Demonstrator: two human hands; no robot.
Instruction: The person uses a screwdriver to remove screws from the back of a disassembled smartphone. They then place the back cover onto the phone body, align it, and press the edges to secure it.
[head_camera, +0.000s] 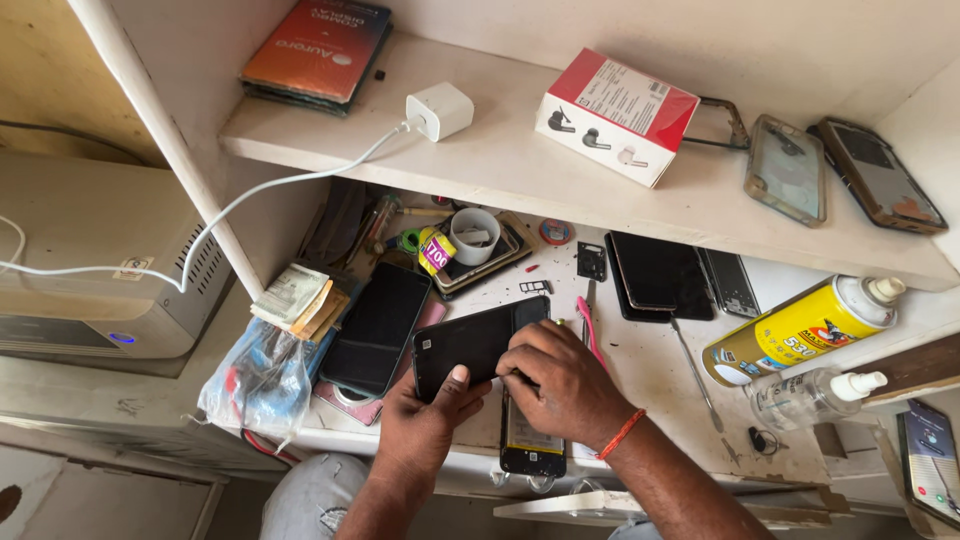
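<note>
- Left hand (425, 415) grips the black phone panel (470, 342) from below, thumb pressed flat on its face, near the front edge of the workbench (650, 370).
- Right hand (560, 378) pinches the panel's right edge, fingers curled over it.
- An opened phone (530, 448) lies under that hand at the front edge.
- Another dark phone (376, 328) sits just left of the panel.
- Pink toothbrush (588, 328) and yellow spray can (800, 330) off to the right.

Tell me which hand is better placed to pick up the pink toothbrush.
Right. The right hand rests at the black phone's edge, right beside the pink toothbrush. The left hand grips the phone from below, farther away.
</note>
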